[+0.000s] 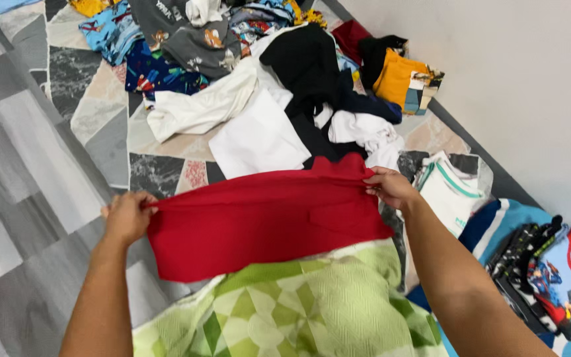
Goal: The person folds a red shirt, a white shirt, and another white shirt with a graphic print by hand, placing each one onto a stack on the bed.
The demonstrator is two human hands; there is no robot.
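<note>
A red cloth garment (pixel 266 221) is stretched flat between both my hands, above a green patterned blanket (pixel 299 311). My left hand (pixel 127 217) grips its left edge. At the upper right corner of the garment, my right hand (pixel 391 188) pinches the cloth. The garment's lower edge overlaps the blanket's top.
A heap of mixed clothes (pixel 259 73), white, black, grey, blue printed and yellow, lies on the tiled floor (pixel 28 145) ahead. Folded garments (pixel 530 258) are stacked to my right beside a white wall (pixel 510 79).
</note>
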